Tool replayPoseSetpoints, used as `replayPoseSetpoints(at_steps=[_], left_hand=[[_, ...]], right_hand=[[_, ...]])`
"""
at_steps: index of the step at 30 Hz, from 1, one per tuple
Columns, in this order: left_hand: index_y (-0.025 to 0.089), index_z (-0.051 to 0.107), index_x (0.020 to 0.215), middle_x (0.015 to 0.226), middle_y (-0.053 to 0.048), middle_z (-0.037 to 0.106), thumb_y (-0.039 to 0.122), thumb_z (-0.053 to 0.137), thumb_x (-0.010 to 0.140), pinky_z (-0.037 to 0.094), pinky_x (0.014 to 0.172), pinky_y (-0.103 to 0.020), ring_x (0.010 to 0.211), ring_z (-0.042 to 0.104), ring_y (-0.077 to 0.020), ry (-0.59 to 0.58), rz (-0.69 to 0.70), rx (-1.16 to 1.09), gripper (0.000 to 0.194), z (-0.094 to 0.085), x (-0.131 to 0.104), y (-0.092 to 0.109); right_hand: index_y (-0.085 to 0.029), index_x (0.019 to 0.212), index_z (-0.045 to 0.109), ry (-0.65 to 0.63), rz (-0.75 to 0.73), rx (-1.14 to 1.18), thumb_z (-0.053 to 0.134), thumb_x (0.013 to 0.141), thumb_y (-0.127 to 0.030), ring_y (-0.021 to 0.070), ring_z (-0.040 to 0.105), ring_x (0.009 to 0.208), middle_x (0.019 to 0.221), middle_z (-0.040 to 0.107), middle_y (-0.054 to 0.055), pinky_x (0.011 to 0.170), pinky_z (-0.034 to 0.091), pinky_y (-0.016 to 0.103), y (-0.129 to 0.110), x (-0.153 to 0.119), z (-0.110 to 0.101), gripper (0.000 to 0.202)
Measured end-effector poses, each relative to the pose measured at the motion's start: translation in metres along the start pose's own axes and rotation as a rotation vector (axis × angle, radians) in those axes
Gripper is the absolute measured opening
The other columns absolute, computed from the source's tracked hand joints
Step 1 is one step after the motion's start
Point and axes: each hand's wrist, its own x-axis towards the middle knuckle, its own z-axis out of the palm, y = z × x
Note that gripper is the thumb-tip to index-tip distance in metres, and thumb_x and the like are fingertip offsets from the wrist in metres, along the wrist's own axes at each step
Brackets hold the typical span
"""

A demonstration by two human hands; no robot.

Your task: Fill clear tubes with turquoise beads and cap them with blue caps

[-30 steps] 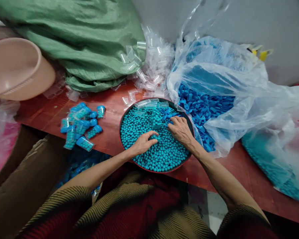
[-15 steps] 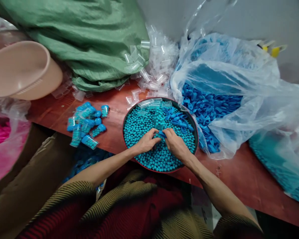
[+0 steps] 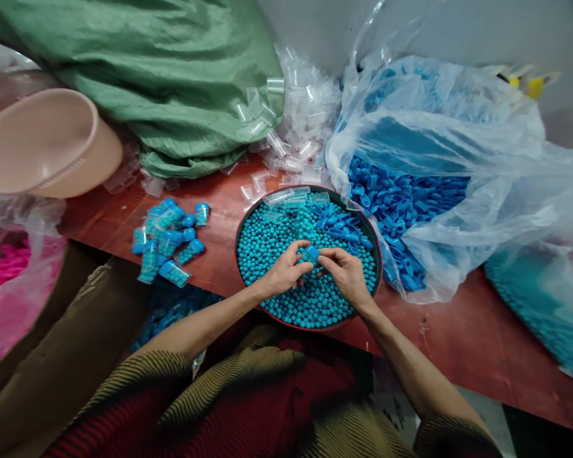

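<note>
Over a round red-rimmed tray (image 3: 237,254) full of teal beads (image 3: 267,245), my left hand (image 3: 289,268) holds a small clear vial with a blue cap (image 3: 310,254). The fingertips of my right hand (image 3: 346,270) pinch the cap side of the same vial. Loose blue caps (image 3: 339,222) lie on the beads at the tray's back right, and a few clear empty vials (image 3: 286,196) rest along its back edge. Left of the tray, several filled vials with blue caps (image 3: 167,235) are heaped on the red table (image 3: 214,270).
A green sack (image 3: 172,76) and a pile of clear vials (image 3: 305,121) stand behind. At the right are a plastic bag of blue caps (image 3: 410,203) and a bag of teal beads (image 3: 530,312). A beige tub (image 3: 76,159) and pink items (image 3: 4,267) are at the left.
My right hand has shifted slightly right, its fingers now at the vial's side. The blue cap has turned and shows more plainly between my hands. The view has tilted slightly.
</note>
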Motion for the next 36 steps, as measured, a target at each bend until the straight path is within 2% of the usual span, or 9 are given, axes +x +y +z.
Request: replayPoseSetpoints(at_steps=[3,10,13,16,22,25,28,32,36], left_hand=[[0.020,0.037,0.125,0.075,0.004,0.050,0.023,0.052,0.078,0.035,0.038,-0.017,0.040,0.044,-0.0026,0.012,0.048,0.008,0.049,-0.002,-0.002,-0.001],[0.019,0.048,0.106,0.067,0.006,0.046,0.023,0.049,0.078,0.032,0.043,-0.018,0.044,0.037,-0.0034,0.050,0.120,0.132,0.028,0.000,-0.005,-0.008],[0.019,0.047,0.105,0.063,0.007,0.043,0.023,0.050,0.078,0.032,0.044,-0.017,0.044,0.037,-0.0034,0.053,0.116,0.162,0.027,0.001,-0.006,-0.006],[0.021,0.042,0.108,0.066,0.007,0.046,0.029,0.048,0.081,0.032,0.040,-0.017,0.040,0.040,-0.0032,0.029,0.074,0.056,0.030,-0.003,-0.005,-0.004],[0.022,0.041,0.113,0.071,0.005,0.048,0.030,0.048,0.083,0.039,0.047,-0.019,0.047,0.044,-0.0052,-0.085,0.086,0.152,0.032,-0.007,-0.011,0.005],[0.021,0.041,0.119,0.083,0.000,0.054,0.027,0.048,0.083,0.046,0.062,-0.024,0.062,0.052,-0.0096,0.040,0.132,0.242,0.037,-0.001,-0.016,0.006],[0.021,0.039,0.127,0.096,-0.003,0.057,0.027,0.047,0.083,0.046,0.078,-0.030,0.079,0.054,-0.0140,0.119,0.182,0.256,0.044,0.003,-0.018,0.002],[0.019,0.042,0.125,0.092,-0.003,0.058,0.029,0.047,0.083,0.043,0.082,-0.032,0.078,0.053,-0.0148,0.103,0.170,0.200,0.043,0.001,-0.014,0.003],[0.018,0.046,0.116,0.080,0.000,0.056,0.030,0.051,0.080,0.043,0.074,-0.028,0.072,0.052,-0.0135,0.072,0.141,0.116,0.039,0.002,-0.012,0.009]], right_hand=[[-0.019,0.083,0.067,-0.035,-0.067,-0.111,0.060,0.077,-0.036,0.0131,0.058,0.056,0.068,0.063,0.001,0.050,0.048,0.025,-0.001,-0.002,-0.002,0.020],[-0.021,0.084,0.068,-0.188,-0.406,-0.346,0.055,0.082,-0.022,0.0156,0.061,0.075,0.080,0.066,0.004,0.069,0.049,0.029,-0.003,-0.001,-0.013,0.013],[-0.021,0.089,0.068,-0.288,-0.384,-0.354,0.055,0.081,-0.022,0.0156,0.061,0.077,0.083,0.066,0.005,0.072,0.049,0.030,-0.005,0.001,-0.021,0.015],[-0.022,0.098,0.067,-0.351,-0.237,-0.253,0.059,0.079,-0.025,0.0152,0.062,0.078,0.088,0.067,0.004,0.073,0.050,0.030,-0.008,0.002,-0.030,0.021],[-0.020,0.112,0.059,-0.128,-0.009,0.020,0.061,0.077,-0.033,0.0124,0.061,0.059,0.081,0.066,0.001,0.058,0.052,0.029,-0.008,0.004,-0.023,0.037],[-0.020,0.105,0.061,-0.078,-0.169,-0.178,0.055,0.082,-0.030,0.0167,0.064,0.075,0.089,0.068,0.005,0.070,0.053,0.033,-0.010,0.001,-0.012,0.026],[-0.018,0.112,0.058,-0.163,-0.364,-0.487,0.049,0.086,-0.028,0.0217,0.062,0.096,0.103,0.066,0.011,0.084,0.050,0.038,-0.014,-0.006,-0.003,0.029],[-0.010,0.134,0.033,-0.242,-0.445,-0.709,0.065,0.074,-0.041,0.0294,0.059,0.101,0.116,0.055,0.019,0.077,0.053,0.042,-0.011,-0.016,0.009,0.075],[-0.009,0.132,0.028,-0.059,-0.472,-0.756,0.063,0.071,-0.037,0.0292,0.061,0.089,0.106,0.055,0.019,0.067,0.054,0.042,-0.002,-0.020,0.023,0.076]])
